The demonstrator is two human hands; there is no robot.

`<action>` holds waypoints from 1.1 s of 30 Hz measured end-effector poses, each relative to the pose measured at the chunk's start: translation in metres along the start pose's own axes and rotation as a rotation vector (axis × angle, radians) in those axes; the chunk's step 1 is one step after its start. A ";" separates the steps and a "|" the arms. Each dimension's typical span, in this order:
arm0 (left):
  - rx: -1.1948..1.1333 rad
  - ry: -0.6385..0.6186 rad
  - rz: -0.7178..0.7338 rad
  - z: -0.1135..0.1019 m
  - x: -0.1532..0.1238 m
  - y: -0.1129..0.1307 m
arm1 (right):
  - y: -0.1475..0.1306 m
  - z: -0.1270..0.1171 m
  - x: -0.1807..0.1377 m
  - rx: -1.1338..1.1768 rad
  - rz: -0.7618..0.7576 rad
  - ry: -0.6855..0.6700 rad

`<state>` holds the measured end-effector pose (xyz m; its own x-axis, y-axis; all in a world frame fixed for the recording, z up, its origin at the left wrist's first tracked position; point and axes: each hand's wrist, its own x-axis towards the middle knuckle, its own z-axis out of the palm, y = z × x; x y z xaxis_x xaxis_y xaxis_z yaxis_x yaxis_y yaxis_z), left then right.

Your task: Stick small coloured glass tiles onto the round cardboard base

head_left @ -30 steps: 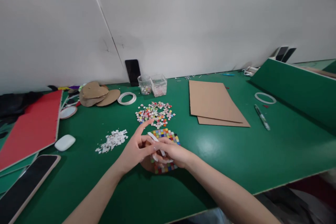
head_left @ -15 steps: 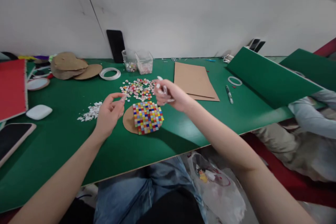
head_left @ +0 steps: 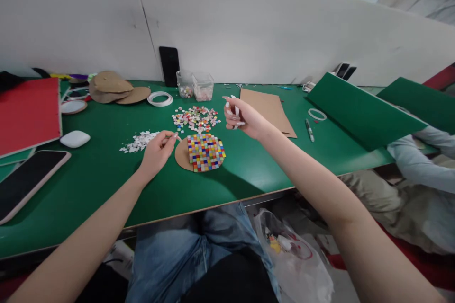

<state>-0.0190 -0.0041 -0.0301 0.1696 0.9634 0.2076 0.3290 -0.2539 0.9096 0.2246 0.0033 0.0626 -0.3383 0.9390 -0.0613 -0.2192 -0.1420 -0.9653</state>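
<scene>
My left hand is closed in a pinch at the left edge of a round cardboard disc. Whatever lies between its fingertips is too small to make out. Most of the disc is covered by a sheet of small multicoloured mosaic tiles, its left part bare. My right hand hovers up and to the right of the tiles, fingers curled in around something whitish that I cannot make out. Loose coloured tiles lie scattered behind the disc. White scraps are heaped behind my left hand.
Two clear tubs stand at the back beside an upright black phone. Brown cardboard sheets, a pen and a tape ring lie rightward. Another phone lies left. A person's sleeve shows far right.
The view has shifted, so the table things appear further right. My left hand has come to the disc's left edge. My right hand has moved up and away from the tiles.
</scene>
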 end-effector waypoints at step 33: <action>-0.286 -0.342 -0.127 0.015 0.006 0.039 | 0.078 0.049 0.028 -0.163 -0.165 -0.070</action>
<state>0.0084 -0.0098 0.0009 0.4569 0.8895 0.0009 0.1053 -0.0550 0.9929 0.1533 0.0034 -0.0018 -0.3737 0.9207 0.1124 -0.1283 0.0687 -0.9893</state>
